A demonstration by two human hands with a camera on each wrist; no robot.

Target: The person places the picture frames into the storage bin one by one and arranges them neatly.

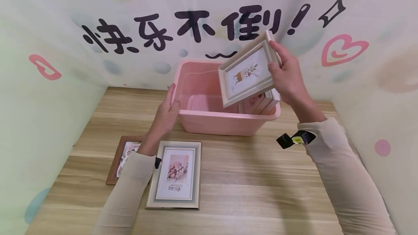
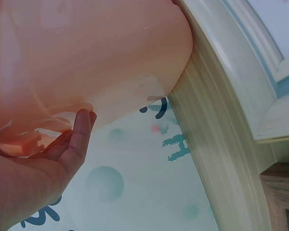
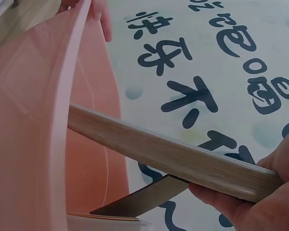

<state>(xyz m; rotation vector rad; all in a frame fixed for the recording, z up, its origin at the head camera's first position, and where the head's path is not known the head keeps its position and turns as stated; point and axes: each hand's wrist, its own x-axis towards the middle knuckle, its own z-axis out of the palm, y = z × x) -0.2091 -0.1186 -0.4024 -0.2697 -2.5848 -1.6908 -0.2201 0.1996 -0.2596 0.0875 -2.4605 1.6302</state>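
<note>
Head view: from where I stand, someone in pale sleeves (image 1: pixel 343 169) has both hands busy at a pink basin (image 1: pixel 222 123) that sits at the back of the wood-grained worktop (image 1: pixel 248 180). The right hand (image 1: pixel 289 75) has its grip clamped on the right edge of a cream picture frame (image 1: pixel 245 73), thumb across the front. That frame hangs tilted over the right half of the basin, its print of a flowering plant in a pot facing the person; I cannot tell whether its lowest corner reaches below the rim. The left hand (image 1: pixel 166 113) has its grip closed about the basin's left end, at the rim.

Inside the basin, tucked against the right end, stand more frames (image 1: pixel 261 104), partly covered by the one held above them. Nearer the person, a silver frame (image 1: pixel 175 175) with pink flowers and the words "free style" lies face up on the worktop. Just left of it lies a brown frame (image 1: pixel 127 151), part of it hidden under the left forearm. Behind everything rises a pale backdrop (image 1: pixel 137 70) with bold black characters and a pink heart (image 1: pixel 343 49). A black band (image 1: pixel 305 137) circles the right wrist.
</note>
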